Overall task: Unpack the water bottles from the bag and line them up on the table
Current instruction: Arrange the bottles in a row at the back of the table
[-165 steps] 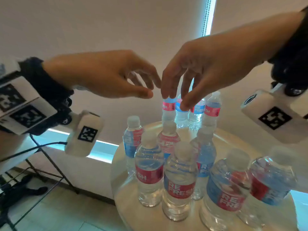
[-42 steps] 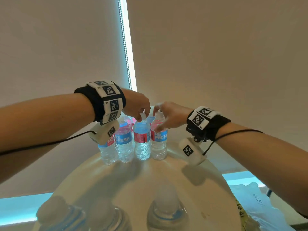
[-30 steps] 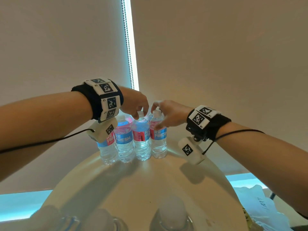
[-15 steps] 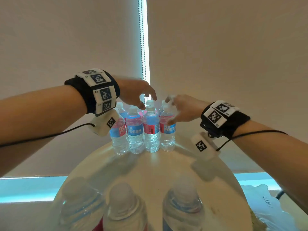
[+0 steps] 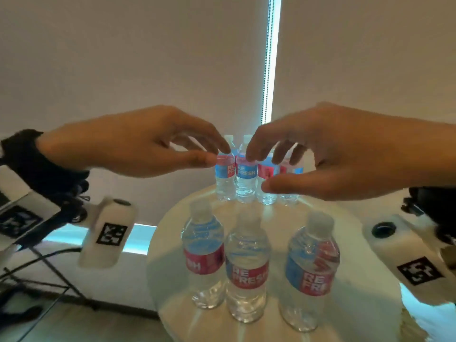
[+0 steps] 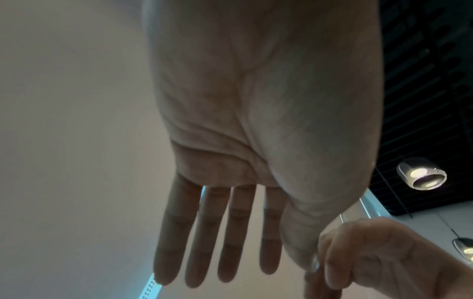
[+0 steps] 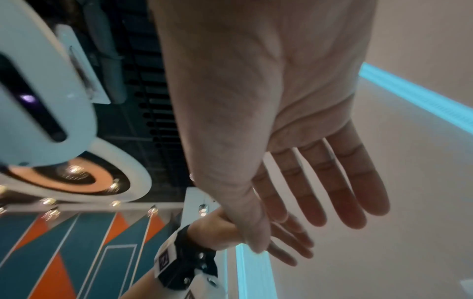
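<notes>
I observe my left hand (image 5: 138,141) and right hand (image 5: 333,154) raised above the round pale table (image 5: 365,287), fingers extended and relaxed, holding nothing. Four clear plastic water bottles with red-and-blue labels (image 5: 245,178) stand upright, touching, in a far row. Three more bottles (image 5: 246,270) stand near me.
</notes>
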Demonstrator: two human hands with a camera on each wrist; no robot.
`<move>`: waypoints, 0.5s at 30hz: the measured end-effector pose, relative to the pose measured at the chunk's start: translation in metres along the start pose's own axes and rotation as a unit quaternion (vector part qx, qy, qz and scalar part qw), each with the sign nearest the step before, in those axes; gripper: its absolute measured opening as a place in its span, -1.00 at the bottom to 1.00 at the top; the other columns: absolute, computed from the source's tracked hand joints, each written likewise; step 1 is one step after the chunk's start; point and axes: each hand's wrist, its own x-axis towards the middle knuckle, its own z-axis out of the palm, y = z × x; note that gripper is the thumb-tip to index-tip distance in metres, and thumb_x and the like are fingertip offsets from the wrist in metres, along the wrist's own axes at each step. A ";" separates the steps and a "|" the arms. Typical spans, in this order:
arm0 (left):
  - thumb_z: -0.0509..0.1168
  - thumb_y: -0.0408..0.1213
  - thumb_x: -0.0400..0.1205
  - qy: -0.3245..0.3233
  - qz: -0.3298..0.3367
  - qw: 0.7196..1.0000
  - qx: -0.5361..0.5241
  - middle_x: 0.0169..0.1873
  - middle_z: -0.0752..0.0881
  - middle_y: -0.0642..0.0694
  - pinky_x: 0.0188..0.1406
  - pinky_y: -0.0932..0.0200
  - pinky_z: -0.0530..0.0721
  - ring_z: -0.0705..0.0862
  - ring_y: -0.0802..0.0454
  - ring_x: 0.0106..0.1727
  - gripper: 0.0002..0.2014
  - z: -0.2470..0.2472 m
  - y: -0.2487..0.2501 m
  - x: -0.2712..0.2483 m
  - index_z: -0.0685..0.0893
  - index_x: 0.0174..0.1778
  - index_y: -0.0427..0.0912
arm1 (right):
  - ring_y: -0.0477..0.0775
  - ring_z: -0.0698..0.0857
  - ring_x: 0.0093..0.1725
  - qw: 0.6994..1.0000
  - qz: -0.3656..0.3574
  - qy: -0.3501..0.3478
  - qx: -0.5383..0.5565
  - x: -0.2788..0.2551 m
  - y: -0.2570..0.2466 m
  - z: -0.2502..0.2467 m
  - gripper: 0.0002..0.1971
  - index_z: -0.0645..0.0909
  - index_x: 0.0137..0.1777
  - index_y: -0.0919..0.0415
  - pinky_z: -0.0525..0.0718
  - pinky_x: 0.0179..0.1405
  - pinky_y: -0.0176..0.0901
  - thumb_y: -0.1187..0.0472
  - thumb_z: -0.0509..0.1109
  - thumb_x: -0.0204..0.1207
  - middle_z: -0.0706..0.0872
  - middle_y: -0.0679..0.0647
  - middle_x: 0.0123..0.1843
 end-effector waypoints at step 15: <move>0.37 -0.08 0.63 0.028 -0.057 0.997 -0.033 0.08 0.77 0.21 -0.10 0.34 0.77 0.80 0.36 0.00 -0.73 0.068 -0.006 -0.048 0.64 0.25 0.16 | -0.28 0.55 0.01 0.981 -0.038 -0.140 -0.131 0.008 -0.031 0.058 -0.59 0.53 0.49 -0.16 0.36 -0.29 -0.57 -0.11 0.38 0.66 0.63 -0.20 0.33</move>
